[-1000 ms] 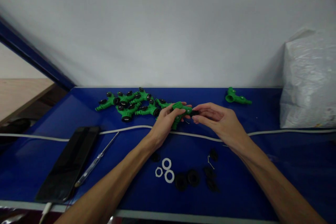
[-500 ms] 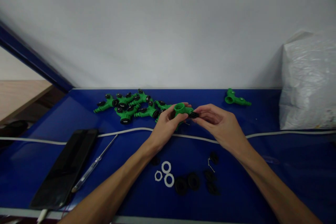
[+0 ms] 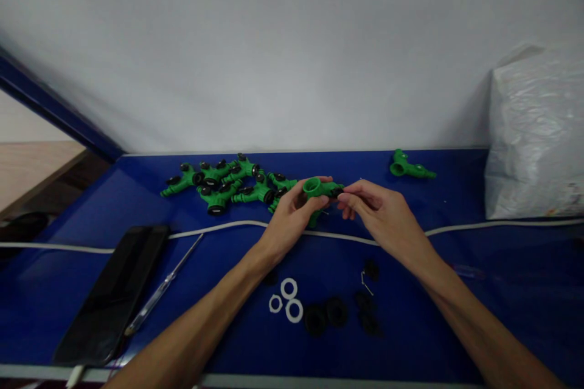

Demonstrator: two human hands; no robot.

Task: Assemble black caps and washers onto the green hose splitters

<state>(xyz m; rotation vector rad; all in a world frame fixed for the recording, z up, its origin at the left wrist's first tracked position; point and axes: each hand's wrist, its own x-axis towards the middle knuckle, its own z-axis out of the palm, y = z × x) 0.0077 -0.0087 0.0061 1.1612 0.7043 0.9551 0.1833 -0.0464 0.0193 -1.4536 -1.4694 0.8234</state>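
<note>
My left hand (image 3: 285,222) is wrapped around a green plastic hose splitter (image 3: 312,186), its round socket facing up toward me. On the splitter's right branch sits a small black knob (image 3: 336,192). The thumb and index finger of my right hand (image 3: 387,213) pinch this knob, while the other fingers curl below. Whether the knob is fully seated on the branch, I cannot tell. Just left of my left hand lie several green splitters with black knobs (image 3: 218,197). A bare green splitter (image 3: 412,170) rests at the back right.
Nearer me are white rings (image 3: 294,311), black rings (image 3: 336,312), small black parts (image 3: 367,321) and a thin metal pin (image 3: 367,284). A white cable (image 3: 237,226) crosses the blue table. A phone (image 3: 114,292) and a screwdriver (image 3: 164,285) lie left; a plastic bag (image 3: 533,146) stands right.
My right fingers have closed into a tighter pinch on the black knob, and the hand has turned slightly. My left hand keeps the splitter in nearly the same place.
</note>
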